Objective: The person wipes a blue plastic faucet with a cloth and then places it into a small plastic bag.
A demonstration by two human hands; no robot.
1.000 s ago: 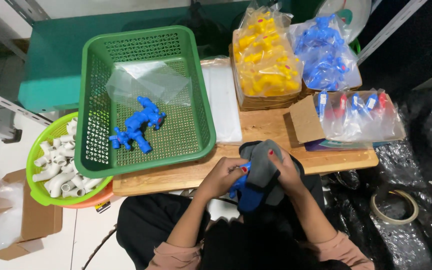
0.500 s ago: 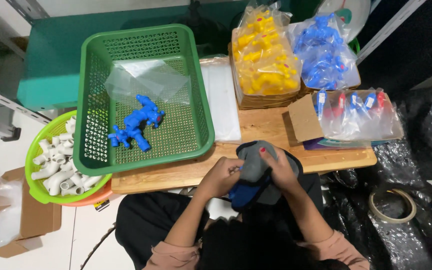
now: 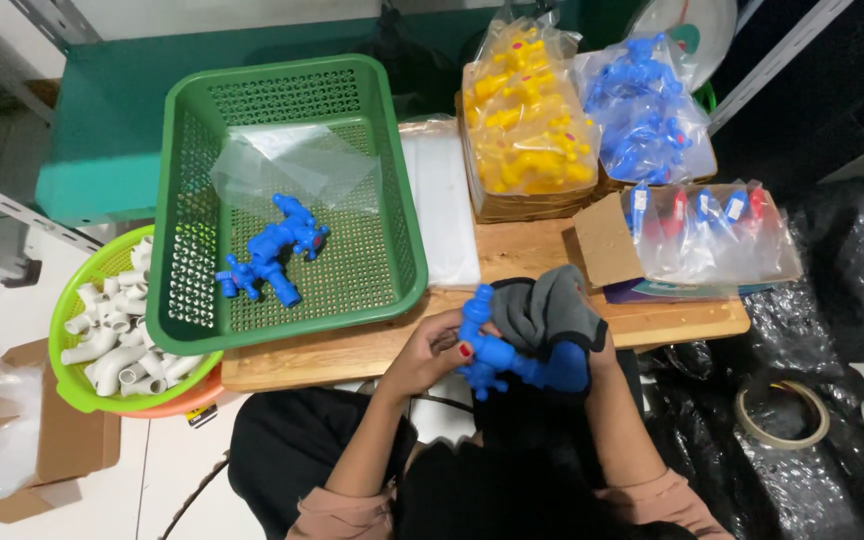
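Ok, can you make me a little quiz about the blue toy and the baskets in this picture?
1. True or false: the green basket holds yellow toys.
2. What lies over the blue toy held in the hands?
A. a grey cloth
B. a newspaper
C. a lid
3. Fill in: the white pipe pieces sit in a round ____ bowl.

Key
1. False: blue toys and a clear bag lie in it.
2. A: the grey cloth; the left hand grips the toy and the right hand is mostly hidden under the cloth.
3. green
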